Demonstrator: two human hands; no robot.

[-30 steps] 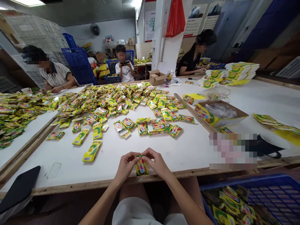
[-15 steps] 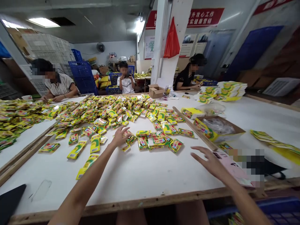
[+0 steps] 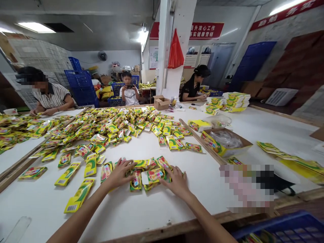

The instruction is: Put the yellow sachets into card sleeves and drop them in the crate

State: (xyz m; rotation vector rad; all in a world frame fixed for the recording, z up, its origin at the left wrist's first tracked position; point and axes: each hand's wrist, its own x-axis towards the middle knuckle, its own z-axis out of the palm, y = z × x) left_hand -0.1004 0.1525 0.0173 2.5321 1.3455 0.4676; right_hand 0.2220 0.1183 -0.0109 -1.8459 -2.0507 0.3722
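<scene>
Several small yellow-green packets (image 3: 154, 175) with red print lie in a cluster on the white table (image 3: 126, 212). My left hand (image 3: 120, 173) rests at the cluster's left side, fingers spread over packets there. On the right side, my right hand (image 3: 177, 180) touches the packets with its fingers apart. Neither hand is closed around a packet. One packet (image 3: 106, 170) shows just left of my left hand. Farther left, more packets (image 3: 79, 195) lie singly, and a big heap of packets (image 3: 108, 125) covers the far part of the table.
A wooden strip (image 3: 199, 138) divides the table on the right. Beyond it stand an open carton (image 3: 238, 148) with clear plastic bags and stacked boxes (image 3: 235, 101). Flat cartons (image 3: 286, 155) lie farther right. A blue crate (image 3: 291, 227) sits below the front edge. Three people are across the table.
Both hands have come nearer each other around the packet cluster, and the cluster has been drawn towards me. My right hand has moved left from bare table to the packets. The camera view has turned right.
</scene>
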